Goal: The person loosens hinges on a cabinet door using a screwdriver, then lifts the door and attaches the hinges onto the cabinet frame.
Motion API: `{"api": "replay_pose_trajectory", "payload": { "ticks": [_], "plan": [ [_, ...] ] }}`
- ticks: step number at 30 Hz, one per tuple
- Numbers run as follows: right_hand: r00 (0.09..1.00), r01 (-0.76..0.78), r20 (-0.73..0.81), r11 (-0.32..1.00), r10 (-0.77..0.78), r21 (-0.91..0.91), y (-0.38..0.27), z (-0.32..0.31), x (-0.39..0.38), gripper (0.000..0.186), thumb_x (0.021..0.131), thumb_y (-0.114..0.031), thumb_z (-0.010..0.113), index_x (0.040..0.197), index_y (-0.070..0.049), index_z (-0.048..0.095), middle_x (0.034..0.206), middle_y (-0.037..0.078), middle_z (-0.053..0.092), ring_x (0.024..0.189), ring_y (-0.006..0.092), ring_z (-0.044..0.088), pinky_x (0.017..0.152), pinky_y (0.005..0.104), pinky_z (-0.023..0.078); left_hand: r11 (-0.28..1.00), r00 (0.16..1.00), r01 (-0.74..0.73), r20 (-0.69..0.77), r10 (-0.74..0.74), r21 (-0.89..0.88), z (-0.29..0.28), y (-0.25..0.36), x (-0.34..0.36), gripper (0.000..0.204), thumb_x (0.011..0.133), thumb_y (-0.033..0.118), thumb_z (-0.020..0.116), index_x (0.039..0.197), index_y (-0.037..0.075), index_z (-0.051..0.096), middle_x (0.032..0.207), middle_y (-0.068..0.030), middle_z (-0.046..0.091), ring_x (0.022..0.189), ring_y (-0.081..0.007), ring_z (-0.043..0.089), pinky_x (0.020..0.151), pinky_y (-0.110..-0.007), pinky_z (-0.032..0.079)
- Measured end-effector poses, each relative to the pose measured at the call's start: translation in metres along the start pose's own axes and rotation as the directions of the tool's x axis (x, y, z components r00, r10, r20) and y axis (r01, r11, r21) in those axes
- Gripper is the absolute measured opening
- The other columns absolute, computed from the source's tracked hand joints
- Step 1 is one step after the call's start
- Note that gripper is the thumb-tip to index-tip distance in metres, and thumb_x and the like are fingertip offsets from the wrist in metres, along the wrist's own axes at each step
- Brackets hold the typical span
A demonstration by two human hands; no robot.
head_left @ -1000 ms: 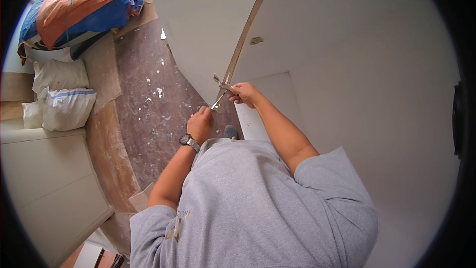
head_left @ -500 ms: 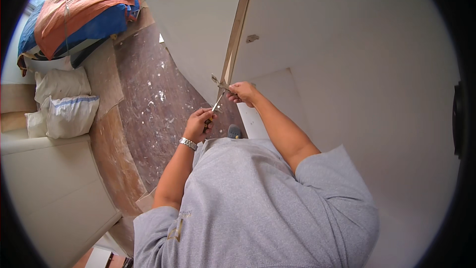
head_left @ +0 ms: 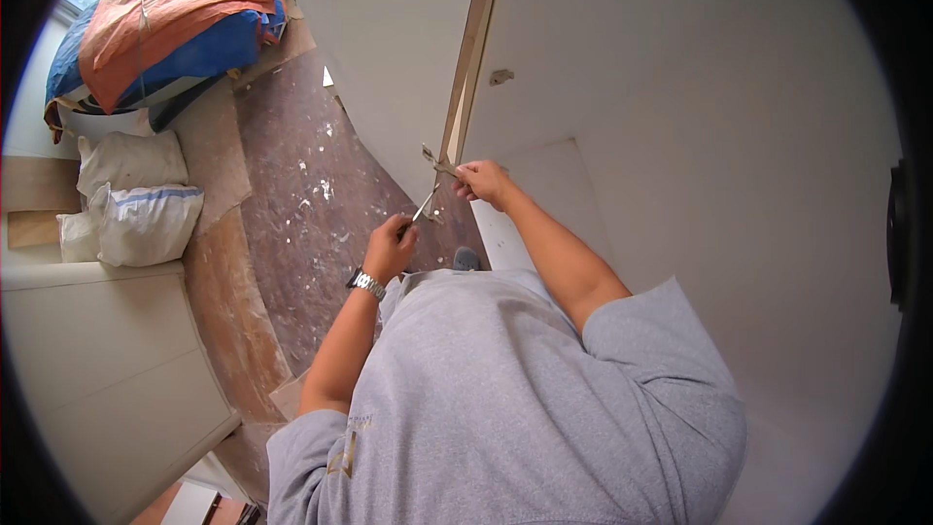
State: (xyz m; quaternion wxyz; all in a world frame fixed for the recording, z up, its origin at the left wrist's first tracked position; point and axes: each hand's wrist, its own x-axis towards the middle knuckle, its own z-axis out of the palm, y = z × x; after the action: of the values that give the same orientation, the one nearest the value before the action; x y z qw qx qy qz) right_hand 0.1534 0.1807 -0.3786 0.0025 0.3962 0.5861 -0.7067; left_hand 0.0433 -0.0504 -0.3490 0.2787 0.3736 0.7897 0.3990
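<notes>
My left hand, with a metal watch on its wrist, is closed around a screwdriver. Its bright shaft slants up and right toward my right hand, while the back of my hand hides the handle. My right hand pinches a slim, dull metal fitting beside the wooden edge of a white door-like panel. The shaft's tip comes close to the fitting; whether they touch I cannot tell.
A broad white surface with a small rough hole fills the right. Paint-spotted brown flooring lies beneath. Far left, an orange-and-blue tarp-covered bundle and stuffed white sacks stand behind a pale cabinet.
My left hand has turned, so the screwdriver's yellow-and-black handle no longer shows. My right hand still holds the fitting. The whole view has shifted slightly.
</notes>
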Motion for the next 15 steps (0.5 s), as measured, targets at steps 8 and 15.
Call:
{"api": "replay_pose_trajectory", "payload": {
  "ticks": [8, 15],
  "plan": [
    [0.875, 0.192, -0.202, 0.698, -0.44, -0.69, -0.014, 0.02, -0.01, 0.038, 0.081, -0.04, 0.062, 0.099, -0.006, 0.066, 0.089, 0.022, 0.067, 0.082, 0.0377, 0.065, 0.074, 0.0467, 0.052, 0.89, 0.901, 0.428, -0.008, -0.435, -0.155, -0.015, -0.098, -0.061, 0.022, 0.083, 0.016, 0.066, 0.091, -0.004, 0.066, 0.067, -0.006, 0.064, 0.054, -0.0095, 0.055, 0.05, -0.027, 0.045],
    [0.884, 0.123, -0.196, 0.615, -0.425, -0.779, 0.0, 0.018, -0.013, 0.036, 0.085, -0.042, 0.054, 0.089, -0.007, 0.062, 0.087, 0.025, 0.065, 0.084, 0.0431, 0.063, 0.073, 0.052, 0.051, 0.929, 0.932, 0.343, -0.167, -0.32, 0.137, -0.013, -0.116, -0.09, 0.024, 0.074, 0.021, 0.067, 0.08, -0.002, 0.067, 0.072, -0.0169, 0.067, 0.065, -0.0243, 0.064, 0.061, -0.037, 0.05]
  ]
}}
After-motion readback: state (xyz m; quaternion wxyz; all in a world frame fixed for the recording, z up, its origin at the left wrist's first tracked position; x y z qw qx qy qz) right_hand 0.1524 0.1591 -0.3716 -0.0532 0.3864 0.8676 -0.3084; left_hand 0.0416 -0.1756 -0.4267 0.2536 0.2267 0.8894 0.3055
